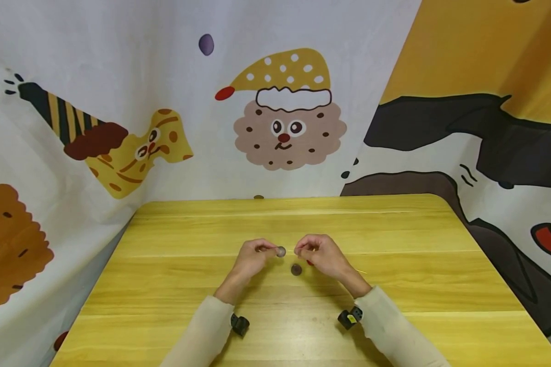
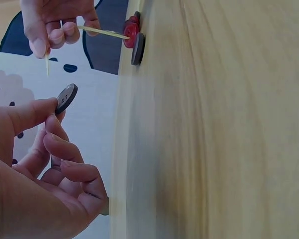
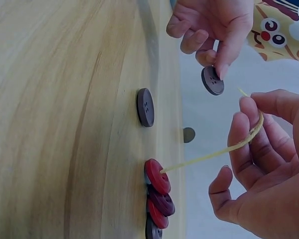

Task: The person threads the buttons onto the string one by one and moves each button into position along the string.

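Thumb and forefinger of my left hand [image 1: 252,259] pinch a dark four-hole button [image 2: 66,98] by its edge, held up above the table. My right hand [image 1: 326,255] pinches a yellow string [image 3: 204,158] close to its end; the short tip pokes out toward the button, apart from it. The string runs across the right fingers and down to a row of strung buttons on the table, with a red button [image 3: 157,177] foremost and a maroon button [image 3: 161,200] behind it. Between the hands, a loose dark button [image 1: 296,269] lies on the wood.
The wooden table [image 1: 174,300] reaches back to a hanging cloth [image 1: 165,41] printed with cartoon figures. More yellow string [image 1: 360,271] shows beside the right wrist. Small black cameras sit at the left wrist [image 1: 240,324] and right wrist [image 1: 350,318].
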Action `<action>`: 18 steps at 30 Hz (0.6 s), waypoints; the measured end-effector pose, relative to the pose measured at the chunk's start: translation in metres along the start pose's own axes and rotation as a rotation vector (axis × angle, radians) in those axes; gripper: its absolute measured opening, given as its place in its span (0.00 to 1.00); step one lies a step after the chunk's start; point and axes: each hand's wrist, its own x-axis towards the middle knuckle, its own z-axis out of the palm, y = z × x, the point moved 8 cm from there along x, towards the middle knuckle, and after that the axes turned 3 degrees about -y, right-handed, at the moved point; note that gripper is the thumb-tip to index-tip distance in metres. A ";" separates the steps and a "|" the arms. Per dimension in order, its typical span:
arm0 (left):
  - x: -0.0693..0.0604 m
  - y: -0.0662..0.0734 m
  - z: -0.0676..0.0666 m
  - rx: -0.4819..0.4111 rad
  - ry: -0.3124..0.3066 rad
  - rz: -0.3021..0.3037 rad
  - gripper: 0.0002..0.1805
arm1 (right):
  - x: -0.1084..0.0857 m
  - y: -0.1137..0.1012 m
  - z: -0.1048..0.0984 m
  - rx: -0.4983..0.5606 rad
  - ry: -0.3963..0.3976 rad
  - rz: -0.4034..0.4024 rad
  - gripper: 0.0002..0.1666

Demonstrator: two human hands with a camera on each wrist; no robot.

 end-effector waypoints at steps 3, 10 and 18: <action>-0.001 0.001 0.000 -0.008 0.008 -0.004 0.08 | 0.001 0.004 0.000 -0.001 0.006 -0.011 0.04; -0.004 0.003 0.000 -0.027 0.016 0.010 0.08 | -0.001 0.000 0.001 -0.048 0.010 -0.060 0.03; -0.006 0.006 0.001 -0.050 0.019 0.020 0.06 | -0.001 0.002 0.002 -0.090 0.033 -0.049 0.02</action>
